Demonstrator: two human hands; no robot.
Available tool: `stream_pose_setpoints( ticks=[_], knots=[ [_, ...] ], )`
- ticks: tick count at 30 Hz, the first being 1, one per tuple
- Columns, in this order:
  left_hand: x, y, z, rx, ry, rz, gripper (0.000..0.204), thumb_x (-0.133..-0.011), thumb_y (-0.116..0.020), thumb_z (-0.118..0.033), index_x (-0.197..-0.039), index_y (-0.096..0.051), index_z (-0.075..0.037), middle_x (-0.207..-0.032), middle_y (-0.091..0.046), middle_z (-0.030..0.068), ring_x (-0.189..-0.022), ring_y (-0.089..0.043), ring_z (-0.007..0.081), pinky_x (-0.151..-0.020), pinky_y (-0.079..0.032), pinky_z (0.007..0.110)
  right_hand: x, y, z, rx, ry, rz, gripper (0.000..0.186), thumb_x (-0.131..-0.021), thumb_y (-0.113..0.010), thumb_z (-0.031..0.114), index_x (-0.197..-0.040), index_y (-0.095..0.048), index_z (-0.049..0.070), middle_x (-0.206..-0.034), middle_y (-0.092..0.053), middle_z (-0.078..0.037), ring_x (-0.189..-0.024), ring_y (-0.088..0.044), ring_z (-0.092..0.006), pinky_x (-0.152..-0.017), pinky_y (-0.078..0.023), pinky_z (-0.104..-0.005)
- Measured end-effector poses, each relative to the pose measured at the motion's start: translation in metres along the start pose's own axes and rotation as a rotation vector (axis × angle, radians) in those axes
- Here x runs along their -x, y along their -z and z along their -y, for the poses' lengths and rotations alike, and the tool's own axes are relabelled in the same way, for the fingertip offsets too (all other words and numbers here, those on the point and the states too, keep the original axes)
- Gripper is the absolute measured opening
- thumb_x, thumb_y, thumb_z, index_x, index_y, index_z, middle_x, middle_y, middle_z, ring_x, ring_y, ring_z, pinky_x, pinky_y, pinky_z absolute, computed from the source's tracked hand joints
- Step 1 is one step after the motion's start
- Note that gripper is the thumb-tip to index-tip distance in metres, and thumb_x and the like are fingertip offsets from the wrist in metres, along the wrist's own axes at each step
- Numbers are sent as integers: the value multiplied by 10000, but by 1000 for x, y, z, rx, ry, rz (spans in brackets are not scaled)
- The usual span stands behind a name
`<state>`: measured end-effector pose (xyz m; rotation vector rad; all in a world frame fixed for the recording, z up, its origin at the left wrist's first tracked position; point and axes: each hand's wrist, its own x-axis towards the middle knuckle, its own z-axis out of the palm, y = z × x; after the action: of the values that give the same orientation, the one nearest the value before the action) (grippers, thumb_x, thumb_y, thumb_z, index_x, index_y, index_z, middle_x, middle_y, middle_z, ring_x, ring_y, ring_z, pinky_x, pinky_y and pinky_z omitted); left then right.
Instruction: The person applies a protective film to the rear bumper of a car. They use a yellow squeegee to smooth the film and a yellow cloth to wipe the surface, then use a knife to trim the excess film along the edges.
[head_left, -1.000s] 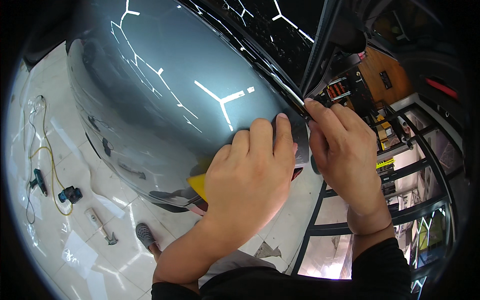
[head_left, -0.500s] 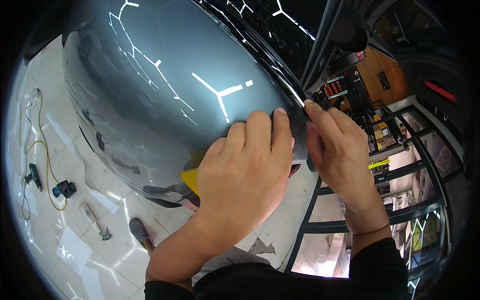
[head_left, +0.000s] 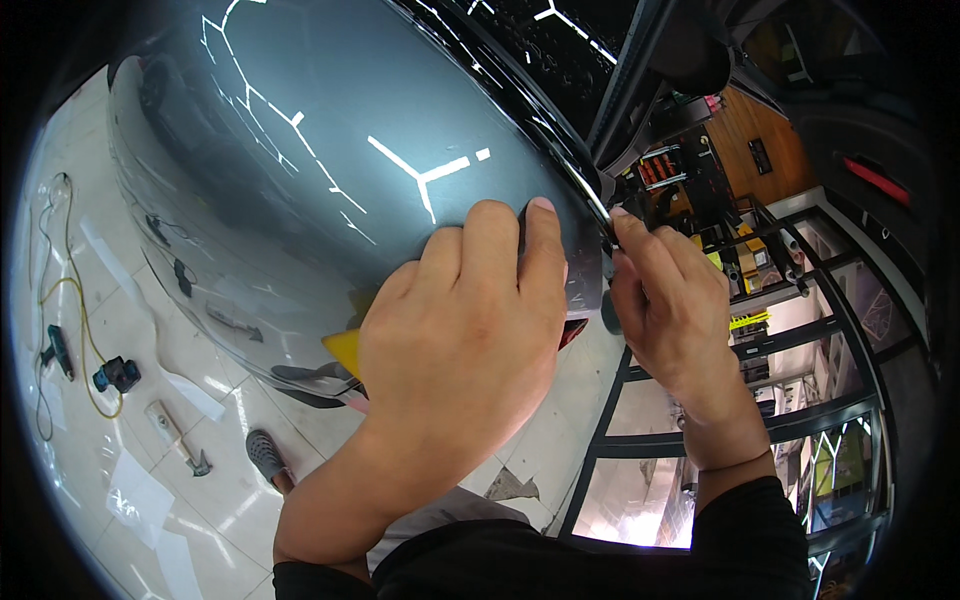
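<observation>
A glossy grey-blue car body panel (head_left: 300,190) curves across the middle, with bright lamp reflections on it. My left hand (head_left: 462,310) lies over its lower right part, fingers bent forward onto the surface. From beneath that palm pokes the corner of a yellow squeegee (head_left: 342,352), the rest of it hidden. At the panel's right edge, beside the dark trim with a bright strip (head_left: 588,195), my right hand (head_left: 670,310) is closed in a pinch. What lies between its thumb and finger is too small to make out.
On the tiled floor (head_left: 90,230) at left lie a green-and-black power tool (head_left: 57,352), a blue-black tool (head_left: 118,374), a yellow cord (head_left: 76,300), a hammer (head_left: 198,463) and white sheets (head_left: 140,495). My shoe (head_left: 264,455) stands nearby. Dark-framed glass (head_left: 640,500) is at right.
The view has shifted slightly, so the panel and floor things sit a little further left. Both hands stay at the panel's edge; the left has moved slightly left and up in the picture.
</observation>
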<state>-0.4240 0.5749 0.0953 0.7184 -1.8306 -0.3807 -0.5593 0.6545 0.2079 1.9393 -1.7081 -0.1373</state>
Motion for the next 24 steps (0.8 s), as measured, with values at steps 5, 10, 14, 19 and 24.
stream_pose_setpoints(
  ticks=[5, 10, 14, 19, 24],
  knots=[
    [1, 0, -1, -8, 5, 11, 361, -785, -724, -167, -1133, -710, -73, -785, -438, 32, -664, -521, 177, -543, -433, 308, 8, -2, -4, -14, 10, -7, 423, -743, -703, -59, -1161, -657, -10, -743, -531, -74, -644, -564, -226, -554, -468, -346],
    [2, -3, 0, -32, 3, -18, 361, -772, -723, -153, -1125, -717, -80, -774, -428, 27, -648, -513, 176, -527, -419, 306, 14, -6, -9, -15, 29, -32, 393, -757, -708, -68, -1143, -663, -15, -742, -536, -77, -628, -561, -224, -544, -464, -337],
    [3, -5, 0, -37, 1, -42, 365, -757, -722, -143, -1117, -720, -83, -772, -428, 27, -646, -513, 176, -525, -419, 308, 19, -7, -11, 0, 30, -18, 381, -764, -714, -69, -1137, -663, -14, -736, -537, -78, -617, -556, -218, -531, -457, -332],
    [4, -7, 1, -32, 2, -58, 367, -741, -720, -128, -1106, -726, -88, -766, -428, 25, -642, -513, 174, -522, -417, 309, 23, -12, -14, 7, 50, -39, 365, -761, -716, -73, -1117, -661, -14, -713, -521, -75, -598, -544, -212, -518, -444, -329],
    [5, -6, 0, -23, 20, -56, 364, -737, -719, -115, -1101, -730, -98, -759, -423, 24, -634, -508, 176, -518, -413, 310, 27, -15, -16, 9, 54, -38, 356, -763, -713, -80, -1109, -659, -14, -701, -506, -70, -587, -532, -210, -505, -428, -330]
  ],
)
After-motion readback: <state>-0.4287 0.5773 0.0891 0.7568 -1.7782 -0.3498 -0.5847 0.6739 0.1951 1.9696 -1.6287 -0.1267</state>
